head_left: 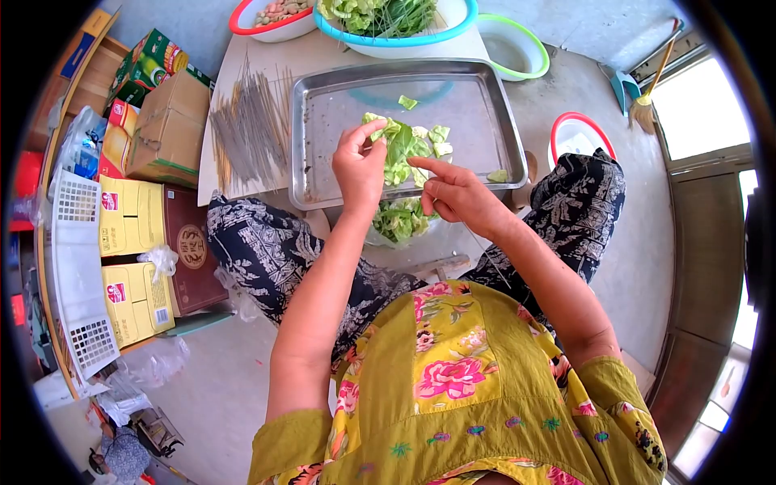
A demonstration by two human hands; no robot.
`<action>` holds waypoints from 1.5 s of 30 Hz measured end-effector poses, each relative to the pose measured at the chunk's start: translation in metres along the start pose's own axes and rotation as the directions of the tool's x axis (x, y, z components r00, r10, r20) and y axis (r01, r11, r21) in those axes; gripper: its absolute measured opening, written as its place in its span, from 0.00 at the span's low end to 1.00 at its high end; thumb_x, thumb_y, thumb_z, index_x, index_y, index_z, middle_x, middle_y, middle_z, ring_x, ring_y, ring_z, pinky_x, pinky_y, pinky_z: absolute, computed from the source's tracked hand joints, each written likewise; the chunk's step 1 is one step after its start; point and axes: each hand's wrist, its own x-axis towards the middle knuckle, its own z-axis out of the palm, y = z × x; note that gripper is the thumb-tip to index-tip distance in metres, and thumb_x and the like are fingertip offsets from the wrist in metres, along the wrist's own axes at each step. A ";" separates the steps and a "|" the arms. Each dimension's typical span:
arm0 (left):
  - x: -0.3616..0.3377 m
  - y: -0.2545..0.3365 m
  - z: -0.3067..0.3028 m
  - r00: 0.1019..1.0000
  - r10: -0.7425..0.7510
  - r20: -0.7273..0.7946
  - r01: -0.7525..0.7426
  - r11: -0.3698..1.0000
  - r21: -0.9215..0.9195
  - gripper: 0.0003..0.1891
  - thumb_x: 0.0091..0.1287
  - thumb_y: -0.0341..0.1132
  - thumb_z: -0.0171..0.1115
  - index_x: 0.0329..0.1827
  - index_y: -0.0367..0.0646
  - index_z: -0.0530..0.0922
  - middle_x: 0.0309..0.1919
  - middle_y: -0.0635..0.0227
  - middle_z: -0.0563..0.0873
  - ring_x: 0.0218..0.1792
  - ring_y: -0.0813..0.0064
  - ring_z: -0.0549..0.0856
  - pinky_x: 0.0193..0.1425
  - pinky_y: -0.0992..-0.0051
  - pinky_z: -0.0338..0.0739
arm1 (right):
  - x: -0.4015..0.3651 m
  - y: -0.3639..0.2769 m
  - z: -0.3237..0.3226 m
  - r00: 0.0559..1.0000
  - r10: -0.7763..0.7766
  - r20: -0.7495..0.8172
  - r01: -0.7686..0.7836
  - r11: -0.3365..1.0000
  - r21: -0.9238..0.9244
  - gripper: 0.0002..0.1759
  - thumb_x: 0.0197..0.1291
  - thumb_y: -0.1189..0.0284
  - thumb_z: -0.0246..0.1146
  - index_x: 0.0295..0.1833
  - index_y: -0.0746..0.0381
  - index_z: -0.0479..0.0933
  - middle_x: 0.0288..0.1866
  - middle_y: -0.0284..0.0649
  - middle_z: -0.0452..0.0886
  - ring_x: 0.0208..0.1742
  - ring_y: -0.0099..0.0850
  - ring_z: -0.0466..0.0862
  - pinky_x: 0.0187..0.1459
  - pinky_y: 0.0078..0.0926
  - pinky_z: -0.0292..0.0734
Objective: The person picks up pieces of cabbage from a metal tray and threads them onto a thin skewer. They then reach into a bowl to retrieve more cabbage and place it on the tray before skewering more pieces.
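Note:
My left hand [361, 166] is closed in a pinch on a green leaf [399, 145] of cabbage or lettuce, over the near side of a metal tray [299, 145]. Just to its right, my right hand [462, 194] has its index finger stretched toward the leaf and its other fingers curled. From that curled grip a thin skewer [488, 252] slants back toward my lap; its tip is hidden. Torn leaf pieces [439, 139] lie in the tray around the held leaf. Below the tray's near edge, a bag or bowl of leaves [402, 221] sits between my knees.
Many thin skewers [252, 129] lie on the table [222, 174] left of the tray. A blue-rimmed basin [396, 42] of greens and a red-rimmed bowl [275, 32] stand behind it. Right are a green-rimmed basin [511, 48] and a red-rimmed bucket [580, 133]. Cardboard boxes [170, 129] stack at left.

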 end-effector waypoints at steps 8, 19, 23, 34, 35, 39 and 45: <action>-0.003 0.014 0.003 0.983 0.181 0.002 -0.179 0.972 0.153 0.12 0.56 0.19 0.58 0.41 0.41 0.83 0.37 0.66 0.80 0.32 0.75 0.81 0.37 0.78 0.76 | 0.004 0.001 0.007 0.999 -0.017 -0.033 0.020 0.995 0.098 0.24 0.65 0.76 0.48 0.67 0.62 0.63 0.25 0.33 0.76 0.18 0.13 0.62 0.20 0.12 0.55; -0.005 0.016 0.003 0.960 0.269 0.078 -0.280 0.922 0.266 0.13 0.55 0.19 0.58 0.41 0.42 0.83 0.38 0.65 0.79 0.33 0.73 0.81 0.36 0.78 0.76 | 0.013 0.006 0.012 0.990 -0.075 -0.117 0.080 0.996 0.037 0.21 0.66 0.76 0.48 0.65 0.62 0.65 0.26 0.33 0.77 0.17 0.13 0.61 0.19 0.12 0.55; -0.001 0.003 0.004 0.991 0.137 -0.011 -0.136 0.990 0.040 0.13 0.59 0.20 0.58 0.46 0.41 0.81 0.36 0.70 0.79 0.33 0.79 0.80 0.36 0.79 0.75 | 0.015 0.005 0.009 0.990 -0.106 -0.097 0.108 0.994 0.015 0.21 0.67 0.76 0.48 0.65 0.62 0.65 0.26 0.32 0.77 0.18 0.13 0.61 0.20 0.11 0.56; 0.014 0.003 -0.019 0.881 -0.384 0.277 0.472 0.666 -0.578 0.16 0.66 0.26 0.56 0.56 0.45 0.74 0.38 0.72 0.81 0.39 0.80 0.80 0.41 0.78 0.76 | 0.007 0.013 -0.007 0.994 -0.113 -0.014 0.112 0.991 -0.072 0.20 0.67 0.75 0.50 0.64 0.54 0.70 0.23 0.26 0.75 0.19 0.11 0.61 0.21 0.10 0.57; 0.013 0.003 -0.020 0.881 -0.384 0.276 0.471 0.665 -0.579 0.16 0.66 0.26 0.56 0.56 0.45 0.74 0.38 0.72 0.81 0.39 0.80 0.80 0.41 0.78 0.76 | 0.007 0.014 -0.008 0.994 -0.112 -0.013 0.111 0.991 -0.073 0.20 0.67 0.75 0.50 0.64 0.54 0.70 0.23 0.26 0.75 0.19 0.11 0.61 0.21 0.10 0.57; 0.010 0.013 -0.019 0.900 -0.374 0.225 0.435 0.723 -0.536 0.14 0.65 0.27 0.57 0.53 0.48 0.75 0.38 0.72 0.82 0.39 0.80 0.81 0.40 0.78 0.76 | 0.008 0.019 -0.010 0.991 -0.136 0.006 0.136 0.988 -0.077 0.20 0.68 0.74 0.50 0.65 0.53 0.69 0.23 0.26 0.75 0.20 0.11 0.61 0.22 0.10 0.57; 0.007 0.015 -0.014 0.939 -0.318 0.127 0.335 0.771 -0.542 0.09 0.63 0.25 0.58 0.44 0.46 0.77 0.31 0.74 0.80 0.31 0.85 0.79 0.30 0.81 0.76 | 0.008 0.021 -0.010 0.991 -0.131 0.029 0.132 0.990 -0.041 0.21 0.69 0.73 0.49 0.66 0.52 0.68 0.23 0.26 0.74 0.20 0.11 0.61 0.23 0.10 0.58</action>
